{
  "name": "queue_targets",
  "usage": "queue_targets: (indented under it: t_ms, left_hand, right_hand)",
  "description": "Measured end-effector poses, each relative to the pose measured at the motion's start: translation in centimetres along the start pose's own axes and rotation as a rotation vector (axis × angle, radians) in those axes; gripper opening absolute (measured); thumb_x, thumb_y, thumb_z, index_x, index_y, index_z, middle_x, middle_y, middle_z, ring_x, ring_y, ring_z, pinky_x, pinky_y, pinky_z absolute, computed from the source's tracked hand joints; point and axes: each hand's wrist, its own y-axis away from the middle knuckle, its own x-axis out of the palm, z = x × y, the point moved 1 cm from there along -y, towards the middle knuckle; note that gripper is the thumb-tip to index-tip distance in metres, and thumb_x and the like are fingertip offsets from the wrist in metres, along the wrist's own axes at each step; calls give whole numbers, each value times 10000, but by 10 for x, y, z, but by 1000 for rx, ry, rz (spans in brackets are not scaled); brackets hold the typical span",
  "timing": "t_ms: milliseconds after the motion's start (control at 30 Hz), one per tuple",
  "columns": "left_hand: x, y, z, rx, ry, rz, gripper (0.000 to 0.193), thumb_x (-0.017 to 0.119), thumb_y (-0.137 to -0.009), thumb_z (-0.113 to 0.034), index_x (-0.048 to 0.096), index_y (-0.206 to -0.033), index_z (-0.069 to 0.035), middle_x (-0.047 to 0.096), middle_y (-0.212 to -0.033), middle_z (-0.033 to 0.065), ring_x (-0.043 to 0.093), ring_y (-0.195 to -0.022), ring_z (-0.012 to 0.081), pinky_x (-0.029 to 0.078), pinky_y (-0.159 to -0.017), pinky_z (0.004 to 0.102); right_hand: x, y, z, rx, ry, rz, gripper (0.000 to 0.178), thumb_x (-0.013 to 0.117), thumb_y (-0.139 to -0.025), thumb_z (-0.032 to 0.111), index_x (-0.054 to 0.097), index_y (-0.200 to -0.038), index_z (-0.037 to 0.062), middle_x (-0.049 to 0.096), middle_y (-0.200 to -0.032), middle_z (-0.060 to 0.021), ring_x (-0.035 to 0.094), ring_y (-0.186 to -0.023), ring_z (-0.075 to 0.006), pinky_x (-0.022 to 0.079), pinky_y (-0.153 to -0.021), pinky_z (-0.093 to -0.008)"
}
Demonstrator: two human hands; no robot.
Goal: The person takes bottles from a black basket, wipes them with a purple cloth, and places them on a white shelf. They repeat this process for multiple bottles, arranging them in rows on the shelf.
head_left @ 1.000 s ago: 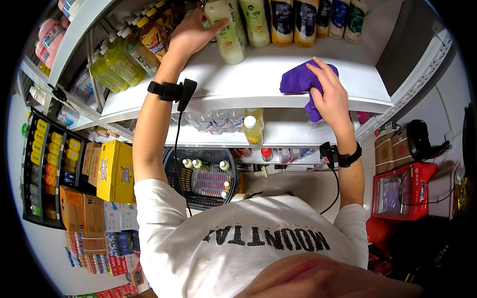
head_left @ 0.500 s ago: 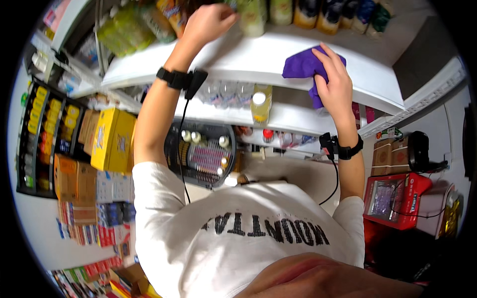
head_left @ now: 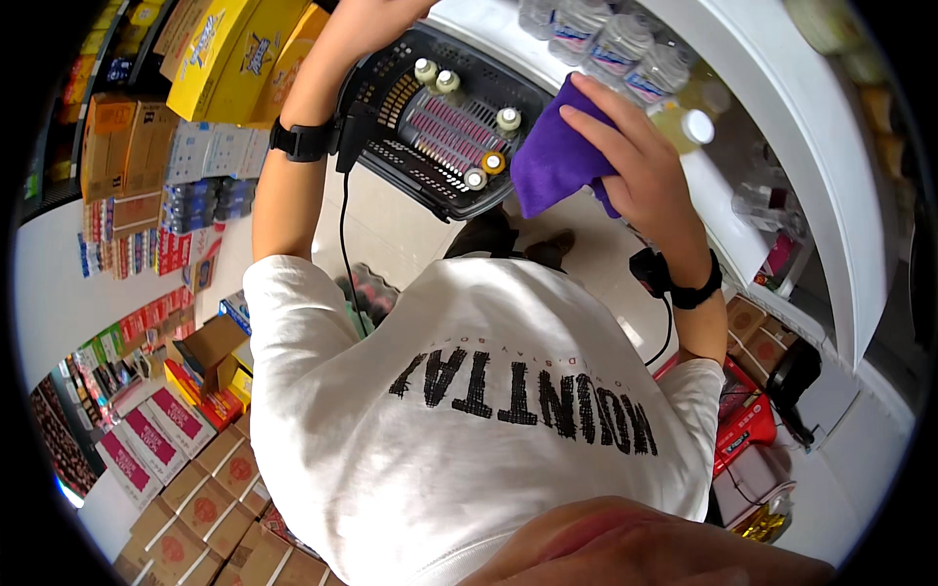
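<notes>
My right hand [head_left: 650, 161] is closed on a purple cloth [head_left: 557, 151], which hangs folded from the fingers in front of the white shelf [head_left: 718, 210]. Close beyond that hand, a pale yellow drink bottle [head_left: 674, 125] with a white cap and several clear water bottles [head_left: 618, 44] stand on the shelf. At the top edge is my left hand [head_left: 376, 21], beside the upper left of a dark plastic basket [head_left: 532, 95]. Its fingers are mostly cut off by the picture's edge. Several small bottles [head_left: 447, 81] with pale caps, and one with a yellow cap, stand in the basket.
Yellow boxes [head_left: 220, 63] and brown cartons [head_left: 122, 146] are stacked at the left. Strapped cartons [head_left: 186, 508] lie at the lower left. An upper white shelf board [head_left: 821, 127] curves down the right side. At the right is a red box [head_left: 747, 415].
The view has swung down and right, bringing the basket up to the top middle. My left hand has left the upper shelf's bottles. The cloth has come off the shelf edge with my right hand.
</notes>
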Motion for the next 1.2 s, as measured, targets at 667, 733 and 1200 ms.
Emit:
queue_targets:
  t_ms: [667,733,1200]
  left_hand:
    - [179,22,457,-819,-436,425,668,652,-939,-374,418,-1521,-144,572,-1397,311,607,-1250,459,499,-1046,511]
    - [186,23,469,-807,-391,422,649,677,-930,-380,443,-1492,-154,587,-1376,307,609,-1243,462,499,-1039,517]
    - [168,84,453,-566,-461,69,400,697,-913,-271,528,-1210,-63,700,-1036,264,691,-954,472,553,-847,550]
  right_hand:
    - [118,-37,-60,442,22,402,655,644,-657,-85,664,-1297,56,534,-1507,-149,590,-1290,-371,525,-1058,-441]
    - [119,-45,-62,450,18,425,649,646,-656,-81,666,-1291,52,536,-1503,-159,593,-1284,-375,524,-1060,-441]
    - [108,-12,-68,433,-10,413,659,620,-660,-108,662,-1296,59,541,-1491,-159,579,-1304,-373,528,-1061,-447]
